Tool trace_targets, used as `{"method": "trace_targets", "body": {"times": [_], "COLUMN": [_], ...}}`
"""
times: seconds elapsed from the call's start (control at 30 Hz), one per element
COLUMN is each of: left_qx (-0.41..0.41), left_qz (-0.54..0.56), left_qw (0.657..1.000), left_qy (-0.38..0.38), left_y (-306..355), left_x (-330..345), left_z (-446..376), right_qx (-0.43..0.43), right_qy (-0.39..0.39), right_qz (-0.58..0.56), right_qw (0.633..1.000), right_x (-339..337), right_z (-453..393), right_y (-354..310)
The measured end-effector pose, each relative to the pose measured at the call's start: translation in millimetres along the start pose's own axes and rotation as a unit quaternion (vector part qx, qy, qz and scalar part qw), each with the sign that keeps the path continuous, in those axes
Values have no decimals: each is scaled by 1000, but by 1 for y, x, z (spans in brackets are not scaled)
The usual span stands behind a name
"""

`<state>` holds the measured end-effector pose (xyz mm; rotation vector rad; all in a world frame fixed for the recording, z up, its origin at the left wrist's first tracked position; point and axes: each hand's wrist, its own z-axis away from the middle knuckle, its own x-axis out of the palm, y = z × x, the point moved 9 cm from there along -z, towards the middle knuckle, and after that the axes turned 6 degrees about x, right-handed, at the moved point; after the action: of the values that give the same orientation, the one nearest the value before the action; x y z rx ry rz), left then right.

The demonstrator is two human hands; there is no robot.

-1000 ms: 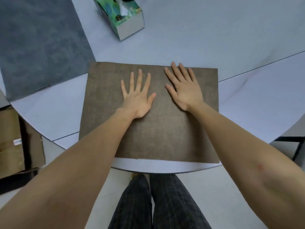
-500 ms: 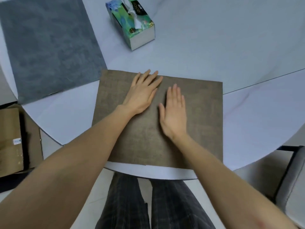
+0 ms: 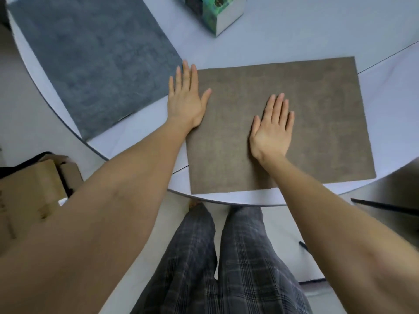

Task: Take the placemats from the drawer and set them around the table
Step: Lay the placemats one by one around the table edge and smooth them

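a brown placemat (image 3: 306, 123) is smoothed flat, the left hand (image 3: 184, 102) now slid to its edge, right hand (image 3: 272, 128) central, all fingers straight, nothing gripped.

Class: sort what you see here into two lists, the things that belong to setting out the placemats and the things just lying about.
Part of the job:
brown placemat
grey placemat
table
left hand
right hand

Just lying about:
tissue box
cardboard box
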<state>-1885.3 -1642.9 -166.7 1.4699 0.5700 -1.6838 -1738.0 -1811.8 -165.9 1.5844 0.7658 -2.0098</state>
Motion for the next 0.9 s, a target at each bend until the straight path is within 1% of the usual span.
{"method": "trace_targets", "body": {"times": [0.03, 0.1, 0.17, 0.23, 0.3, 0.37, 0.47, 0.57, 0.63, 0.73, 0.87, 0.9], "left_qx": [-8, 4, 66, 128, 169, 212, 263, 263, 257, 244, 204, 191], "left_qz": [-4, -23, -47, -49, -44, -69, -98, -86, -83, -86, -126, -127], "left_qw": [1000, 1000, 997, 990, 984, 974, 959, 958, 955, 949, 938, 937], "left_qy": [2, 1, -10, -21, -27, -29, -38, -79, -121, -180, -250, -264], "left_y": [-3, -1, 9, 20, 26, 27, 24, 21, 20, 20, 34, 41], "left_x": [0, -3, 1, 12, 28, 41, 43, 41, 38, 22, -4, -14], "left_z": [3, 13, 36, 76, 118, 147, 158, 158, 155, 147, 134, 128], "right_qx": [-1, -50, -77, -68, -61, -63, -64, -69, -76, -93, -98, -91], "right_qy": [-6, -12, -18, -22, -22, -26, -28, -39, -67, -141, -276, -288], "right_qz": [-8, 2, 7, 2, 5, 9, 10, 5, 3, 30, 75, 84], "right_qw": [1000, 999, 997, 997, 998, 998, 997, 997, 995, 985, 953, 950], "right_x": [3, 11, 15, 15, 14, 15, 15, 14, 11, -1, -21, -33], "right_z": [10, 32, 41, 39, 39, 41, 41, 40, 40, 39, 47, 47], "right_y": [-7, -21, -23, -21, -22, -24, -24, -24, -25, -21, -9, -2]}}
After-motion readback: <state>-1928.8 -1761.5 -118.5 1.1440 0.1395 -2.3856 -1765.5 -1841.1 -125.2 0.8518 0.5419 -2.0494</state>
